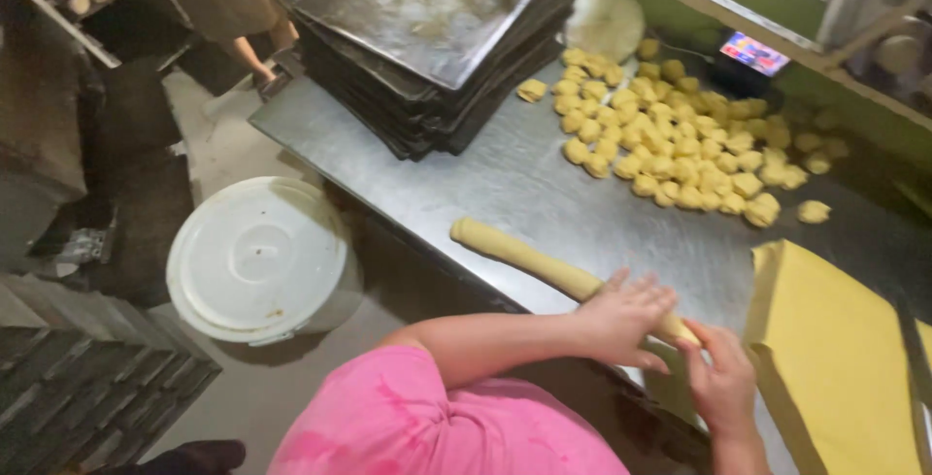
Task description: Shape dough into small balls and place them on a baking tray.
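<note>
A small rectangular screen (pixel 754 52) stands far beyond the two hands, up and to the right of them, behind the dough pieces. It is bright, with pink, blue and white patches. I see no packages or labels.

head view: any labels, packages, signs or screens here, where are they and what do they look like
Label or small screen: far side of the table, under the window ledge; small tilted rectangle on a dark object, in red, white and blue; too blurred to tell which.
No other packages or signs show.
</note>
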